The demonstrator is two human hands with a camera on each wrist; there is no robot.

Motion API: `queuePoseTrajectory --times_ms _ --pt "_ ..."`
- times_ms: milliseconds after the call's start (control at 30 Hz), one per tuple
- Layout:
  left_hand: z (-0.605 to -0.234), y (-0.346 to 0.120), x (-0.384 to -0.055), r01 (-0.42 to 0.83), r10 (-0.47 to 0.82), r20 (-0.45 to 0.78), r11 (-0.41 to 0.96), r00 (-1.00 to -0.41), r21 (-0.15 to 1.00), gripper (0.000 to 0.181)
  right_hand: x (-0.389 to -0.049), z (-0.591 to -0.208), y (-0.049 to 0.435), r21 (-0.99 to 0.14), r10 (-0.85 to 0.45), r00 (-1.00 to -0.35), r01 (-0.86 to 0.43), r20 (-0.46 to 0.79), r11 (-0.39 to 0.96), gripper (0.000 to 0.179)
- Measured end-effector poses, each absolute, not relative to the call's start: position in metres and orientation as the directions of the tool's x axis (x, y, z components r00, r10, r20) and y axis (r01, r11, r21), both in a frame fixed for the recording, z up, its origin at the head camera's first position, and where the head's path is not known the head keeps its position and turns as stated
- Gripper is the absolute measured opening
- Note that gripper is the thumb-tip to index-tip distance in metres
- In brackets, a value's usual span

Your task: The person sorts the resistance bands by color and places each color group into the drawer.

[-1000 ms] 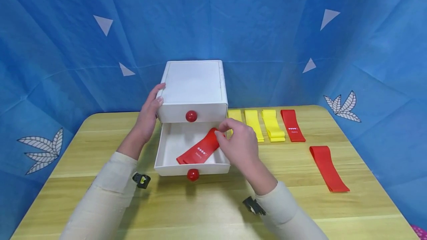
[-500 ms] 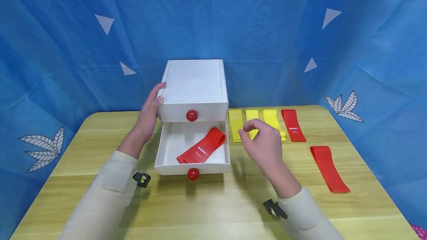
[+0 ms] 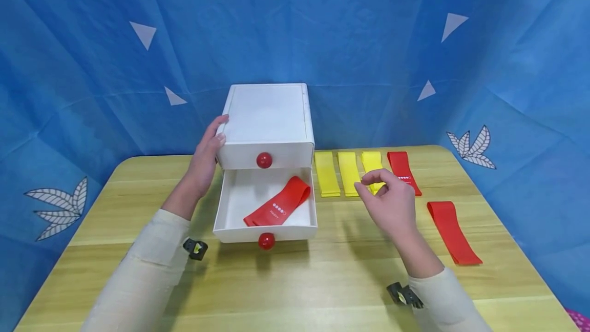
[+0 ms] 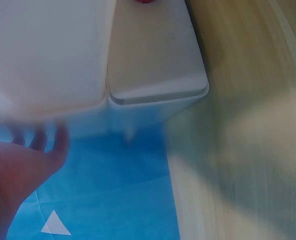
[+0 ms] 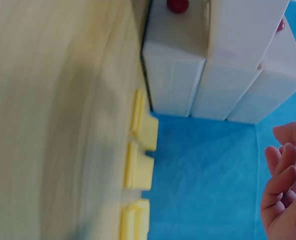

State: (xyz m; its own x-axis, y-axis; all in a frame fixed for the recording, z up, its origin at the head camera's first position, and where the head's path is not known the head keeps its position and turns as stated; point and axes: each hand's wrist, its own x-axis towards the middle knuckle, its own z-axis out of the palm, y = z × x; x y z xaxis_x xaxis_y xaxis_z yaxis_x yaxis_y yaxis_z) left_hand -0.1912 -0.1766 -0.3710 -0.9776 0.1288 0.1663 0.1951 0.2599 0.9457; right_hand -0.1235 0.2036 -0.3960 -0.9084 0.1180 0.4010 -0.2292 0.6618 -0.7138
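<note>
A white two-drawer cabinet (image 3: pixel 269 111) stands on the table, its lower drawer (image 3: pixel 237 193) pulled out. Inside that drawer lies a folded red resistance band (image 3: pixel 278 203), printed with dots and "Heavy". My left hand (image 3: pixel 203 163) rests against the cabinet's left side, fingers at the top edge. Over the table to the right of the drawer, my right hand (image 3: pixel 392 206) hovers with loosely bent fingers and nothing between them. Just behind it are a yellow band (image 3: pixel 371 160) and a red band (image 3: pixel 400 163), both partly covered in the head view.
Two more yellow bands, one (image 3: pixel 327 173) beside the cabinet and another (image 3: pixel 348 172) next to it, lie flat on the wooden table (image 3: pixel 295 291). A further red band (image 3: pixel 454 234) lies at the right. A blue curtain (image 3: pixel 369 55) hangs behind.
My right hand has moved away from the red band in the drawer and travelled right, past the yellow bands. The band stays in the drawer. My left hand has stayed on the cabinet.
</note>
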Motion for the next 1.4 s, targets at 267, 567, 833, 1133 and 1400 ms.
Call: queuePoseTrajectory --times_ms 267,567,833,1133,1400 --pt "-0.371 -0.176 -0.191 0.192 0.132 0.162 0.259 -0.978 0.947 0.054 -0.121 -0.399 0.235 -0.735 0.174 -0.910 -0.180 0.377 0.653 0.018" --pt "-0.371 -0.177 -0.191 0.203 0.128 0.175 0.251 -0.976 0.947 0.054 -0.125 -0.393 0.276 -0.740 0.225 -0.914 -0.110 0.337 0.664 0.025" --pt "-0.373 -0.177 -0.191 0.208 0.130 0.181 0.250 -0.975 0.946 0.054 -0.129 -0.395 0.316 -0.757 0.268 -0.931 -0.013 0.247 0.654 0.039" --pt "-0.372 -0.176 -0.190 0.204 0.127 0.176 0.258 -0.976 0.944 0.055 -0.135 -0.409 0.348 -0.744 0.276 -0.948 0.067 0.161 0.665 0.049" --pt "-0.371 -0.176 -0.190 0.203 0.133 0.173 0.254 -0.976 0.946 0.054 -0.140 -0.420 0.364 -0.702 0.246 -0.966 0.119 0.081 0.702 0.055"
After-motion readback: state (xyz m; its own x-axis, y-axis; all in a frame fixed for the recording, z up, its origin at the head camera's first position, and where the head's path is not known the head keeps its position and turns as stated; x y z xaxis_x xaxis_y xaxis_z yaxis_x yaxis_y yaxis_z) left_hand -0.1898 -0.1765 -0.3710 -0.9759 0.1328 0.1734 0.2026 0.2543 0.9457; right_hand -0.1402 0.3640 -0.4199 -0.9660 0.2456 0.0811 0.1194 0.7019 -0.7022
